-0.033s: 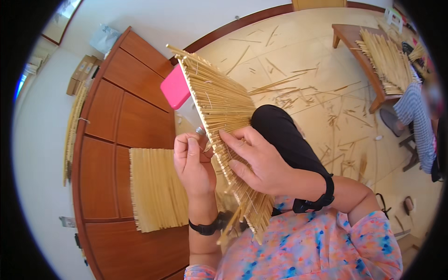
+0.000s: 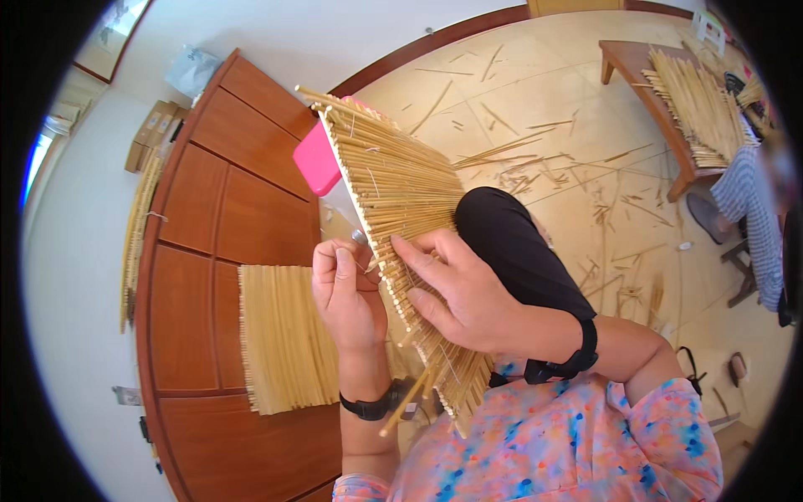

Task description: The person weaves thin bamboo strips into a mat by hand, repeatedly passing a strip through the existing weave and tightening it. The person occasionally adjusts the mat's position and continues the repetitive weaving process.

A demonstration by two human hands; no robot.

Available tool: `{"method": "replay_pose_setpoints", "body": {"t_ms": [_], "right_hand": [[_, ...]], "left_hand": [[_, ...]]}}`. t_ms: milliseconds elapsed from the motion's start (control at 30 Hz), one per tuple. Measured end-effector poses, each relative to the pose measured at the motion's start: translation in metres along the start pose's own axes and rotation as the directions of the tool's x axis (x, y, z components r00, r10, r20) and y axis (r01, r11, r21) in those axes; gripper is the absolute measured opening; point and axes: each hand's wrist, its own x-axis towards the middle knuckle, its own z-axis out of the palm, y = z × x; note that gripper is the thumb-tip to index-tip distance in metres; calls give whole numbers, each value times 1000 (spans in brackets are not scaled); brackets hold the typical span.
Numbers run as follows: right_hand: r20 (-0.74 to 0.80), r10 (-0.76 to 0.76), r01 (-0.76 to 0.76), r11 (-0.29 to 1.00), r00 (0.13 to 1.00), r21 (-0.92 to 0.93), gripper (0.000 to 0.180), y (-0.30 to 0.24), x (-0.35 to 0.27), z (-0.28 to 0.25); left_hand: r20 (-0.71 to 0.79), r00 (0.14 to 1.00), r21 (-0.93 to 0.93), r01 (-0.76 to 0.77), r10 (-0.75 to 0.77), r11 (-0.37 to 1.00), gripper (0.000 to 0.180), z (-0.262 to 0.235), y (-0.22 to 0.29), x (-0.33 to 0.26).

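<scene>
A mat of thin straw-coloured stalks point(image 2: 393, 171), bound with rows of white thread, stands tilted before me against my dark-trousered knee. Its cut stalk ends form the left edge. My right hand point(image 2: 473, 293) grips the mat, index finger and thumb pressed on the stalks near that edge. Just left of the edge, my left hand point(image 2: 347, 289) is closed in a pinch. A pale wisp shows by its fingertips, too small to name. A silver band point(image 2: 358, 237) sits beside those fingers, partly hidden by the mat. Several loose stalks point(image 2: 406, 402) stick out at the mat's lower end.
A second stalk mat point(image 2: 288, 343) leans on the wooden cabinet point(image 2: 188, 314) at left. Behind my mat is a pink object point(image 2: 316, 163). Stalk scraps point(image 2: 535, 171) litter the floor. At far right, a person point(image 2: 757, 217) sits by a wooden bench point(image 2: 627, 67) bearing stalks.
The whole view has shifted slightly. Both hands keep their places at the mat's edge, and the loose stalks at its lower end sit a little differently.
</scene>
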Motion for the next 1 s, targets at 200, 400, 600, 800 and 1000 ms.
{"method": "replay_pose_setpoints", "body": {"t_ms": [200,400,600,800,1000], "right_hand": [[-32,-38,38,999,999,14,57,-1,2,22],[5,-5,5,1000,1000,18,62,0,2,26],[38,-44,43,999,998,20,65,5,6,25],[56,-52,50,998,997,38,67,11,9,25],[77,-32,27,997,997,66,72,6,7,17]], "left_hand": [[-73,997,49,19,-16,999,11,-32,1,1],[-165,986,130,57,-35,990,11,-23,3,-3],[-176,984,137,49,-24,989,14,-37,3,-5],[-253,967,230,102,-42,968,9,-34,5,-5],[-190,973,464,-25,128,885,6,-35,27,-9]]}}
